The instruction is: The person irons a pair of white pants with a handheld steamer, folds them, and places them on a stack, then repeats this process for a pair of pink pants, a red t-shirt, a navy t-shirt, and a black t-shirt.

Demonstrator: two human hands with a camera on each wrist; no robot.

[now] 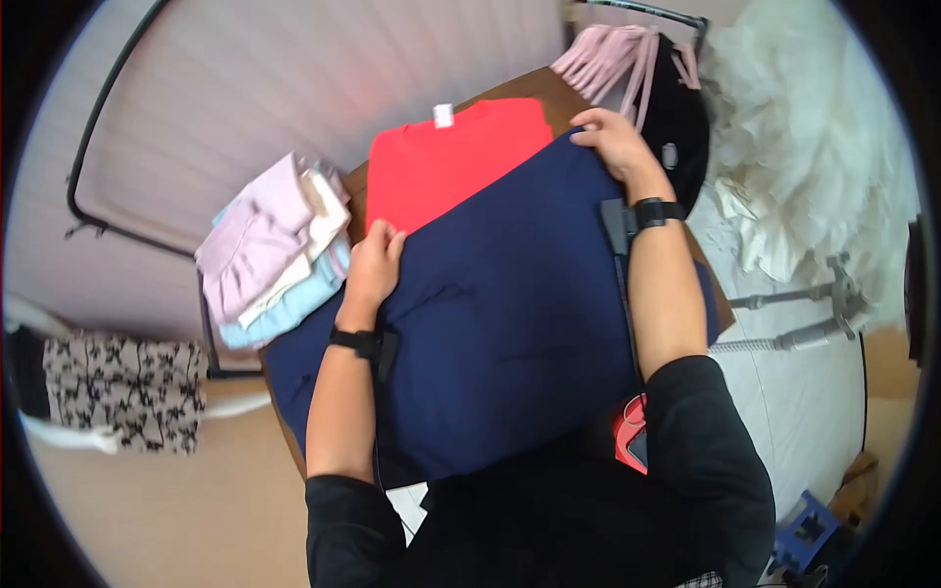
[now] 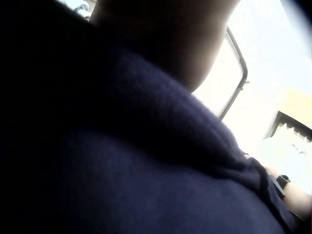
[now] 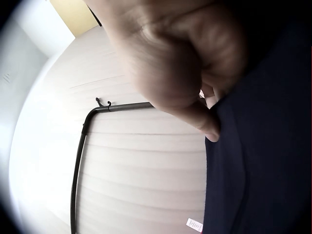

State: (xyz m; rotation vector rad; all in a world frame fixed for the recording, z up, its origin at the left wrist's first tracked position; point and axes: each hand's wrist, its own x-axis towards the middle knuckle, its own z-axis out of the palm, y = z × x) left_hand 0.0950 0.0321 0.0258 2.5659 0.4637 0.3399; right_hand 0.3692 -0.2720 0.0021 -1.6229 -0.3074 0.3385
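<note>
A dark navy garment (image 1: 500,323) spreads over the table and toward the person's body, with small creases near its middle. My left hand (image 1: 375,263) pinches its far edge at the left. Farther out on the right, my right hand (image 1: 618,149) grips the far corner, thumb and fingers on the cloth. In the right wrist view the thumb (image 3: 209,130) presses against the navy fabric (image 3: 268,165). Dark, blurred cloth (image 2: 195,204) fills most of the left wrist view, hiding the left fingers. A folded red top (image 1: 451,171) with a white tag (image 1: 443,116) lies beyond, partly covered by the navy garment.
Folded pastel clothes (image 1: 270,245) are stacked at the table's left. Brown table edge (image 1: 554,93) shows at the back. A black rack (image 1: 83,157) stands left; pink hangers (image 1: 608,64), a white ruffled gown (image 1: 823,147) and grey stand legs (image 1: 794,338) are on the right.
</note>
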